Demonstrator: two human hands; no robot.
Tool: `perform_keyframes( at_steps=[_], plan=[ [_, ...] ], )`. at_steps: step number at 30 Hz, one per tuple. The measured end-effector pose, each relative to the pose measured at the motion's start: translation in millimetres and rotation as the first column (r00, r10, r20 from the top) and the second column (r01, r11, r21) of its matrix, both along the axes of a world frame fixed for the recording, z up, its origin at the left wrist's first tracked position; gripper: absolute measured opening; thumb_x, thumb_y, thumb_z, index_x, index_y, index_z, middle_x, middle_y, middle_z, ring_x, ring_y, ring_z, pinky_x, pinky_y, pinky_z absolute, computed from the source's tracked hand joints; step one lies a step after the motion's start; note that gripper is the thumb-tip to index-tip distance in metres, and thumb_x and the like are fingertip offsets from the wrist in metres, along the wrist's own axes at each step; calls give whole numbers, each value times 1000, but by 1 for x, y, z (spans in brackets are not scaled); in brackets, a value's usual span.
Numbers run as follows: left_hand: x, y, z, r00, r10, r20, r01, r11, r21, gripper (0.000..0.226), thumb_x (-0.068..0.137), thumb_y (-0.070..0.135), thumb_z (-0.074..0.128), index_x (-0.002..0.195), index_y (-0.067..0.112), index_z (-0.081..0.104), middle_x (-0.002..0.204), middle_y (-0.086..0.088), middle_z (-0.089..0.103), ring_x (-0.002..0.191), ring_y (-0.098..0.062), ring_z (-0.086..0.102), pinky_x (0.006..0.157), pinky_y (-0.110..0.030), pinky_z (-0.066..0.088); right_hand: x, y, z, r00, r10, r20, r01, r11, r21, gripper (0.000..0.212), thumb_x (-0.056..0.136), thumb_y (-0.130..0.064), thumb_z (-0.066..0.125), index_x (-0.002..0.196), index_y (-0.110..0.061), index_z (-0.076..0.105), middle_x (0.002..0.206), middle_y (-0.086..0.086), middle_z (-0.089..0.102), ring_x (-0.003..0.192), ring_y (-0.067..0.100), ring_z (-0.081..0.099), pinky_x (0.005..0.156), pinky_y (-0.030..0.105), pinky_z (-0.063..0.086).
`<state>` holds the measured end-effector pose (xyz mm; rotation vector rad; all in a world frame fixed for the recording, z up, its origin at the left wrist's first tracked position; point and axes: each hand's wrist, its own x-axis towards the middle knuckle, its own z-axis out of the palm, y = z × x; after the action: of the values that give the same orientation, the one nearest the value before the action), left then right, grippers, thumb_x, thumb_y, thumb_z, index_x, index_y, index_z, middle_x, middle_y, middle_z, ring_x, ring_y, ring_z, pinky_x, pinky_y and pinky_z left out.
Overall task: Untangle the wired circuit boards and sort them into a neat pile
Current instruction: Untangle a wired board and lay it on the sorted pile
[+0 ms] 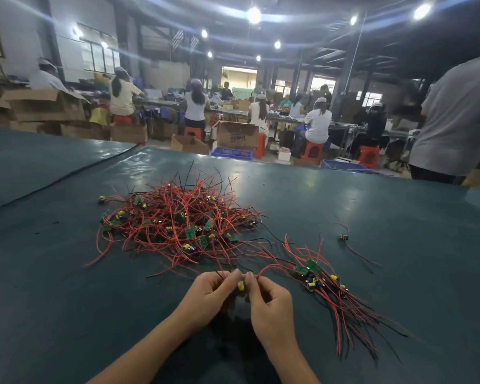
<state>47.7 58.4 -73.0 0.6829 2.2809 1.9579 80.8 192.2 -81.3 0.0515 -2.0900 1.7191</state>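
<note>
- Near the front edge of the worktop point(399, 217), both grips are clamped on one wired board point(241, 286). The left grip point(209, 292) pinches its red and black leads. The right grip point(269, 303) pinches a red lead just beside the yellow part.
- Tangled heap point(178, 223): beyond the hands, centre-left. Many small green boards, with red leads looped through one another.
- Sorted pile point(324, 284): right of the hands. Boards lie together and the leads fan toward the near edge.
- Stray board point(344, 237): lies apart, beyond the sorted pile.
- Handling (judgement): the boards look light and rigid. The leads look thin and springy, likely to snag on neighbours.
- Hold point (judgement): take the board by its edges, or a lead close to where it joins the board. A tug on a lead's far end would probably strain the joint.
- Risk (judgement): a fast pull could drag the heap along, so ease each lead out.
</note>
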Motion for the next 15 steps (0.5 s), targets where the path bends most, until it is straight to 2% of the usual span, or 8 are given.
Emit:
perform_keyframes(
  at_steps=[2, 3, 7, 11, 13, 15],
  plan=[
    [-1, -2, -1, 999, -28, -29, 27, 999, -33, 39, 82, 55, 63, 70, 18, 67, 55, 2, 62, 50, -9, 57, 50, -18, 42, 2, 0, 1, 1000, 0, 4, 0, 1000, -22, 30, 95, -20, 58, 69, -16, 73, 58, 1, 65, 55, 6, 57, 54, 22, 45],
    [-1, -2, -2, 998, -31, -45, 29, 998, -53, 41, 80, 56, 65, 71, 17, 67, 57, 1, 64, 51, -9, 58, 51, -18, 43, 3, 1, 2, 1000, -1, 12, 1, 999, -43, 31, 95, -18, 59, 68, -16, 74, 57, 0, 64, 55, 2, 56, 54, 18, 44],
    [-2, -2, -2, 997, -11, -70, 7, 999, -54, 38, 79, 56, 65, 67, 20, 68, 58, 0, 65, 51, -6, 58, 52, -17, 43, 7, 4, 3, 999, -12, 46, 17, 992, -123, 35, 93, -17, 61, 61, -6, 69, 53, 11, 54, 53, 10, 47, 53, 23, 40],
    [0, -2, -1, 999, 5, -40, -6, 999, -33, 35, 80, 53, 63, 66, 21, 67, 58, -2, 66, 48, -5, 56, 51, -14, 42, 9, 3, 5, 998, -9, 62, 22, 976, -215, 31, 93, -14, 61, 68, -1, 73, 67, 29, 59, 60, 16, 54, 59, 27, 47],
    [1, -1, 0, 1000, 1, -30, -2, 1000, -25, 33, 81, 49, 62, 68, 19, 65, 57, -1, 65, 49, -4, 56, 52, -15, 42, 8, 2, 6, 999, -25, 48, 36, 965, -259, 34, 92, -13, 62, 70, 14, 64, 71, 36, 56, 63, 19, 52, 60, 25, 47],
    [2, -2, 1, 999, 2, -35, -2, 1000, -27, 31, 82, 47, 60, 68, 19, 64, 57, -1, 65, 51, -5, 57, 55, -15, 43, 7, 2, 6, 998, -48, 32, 55, 957, -286, 42, 90, -16, 63, 70, 20, 56, 65, 35, 50, 62, 19, 47, 60, 27, 43]
  ],
)
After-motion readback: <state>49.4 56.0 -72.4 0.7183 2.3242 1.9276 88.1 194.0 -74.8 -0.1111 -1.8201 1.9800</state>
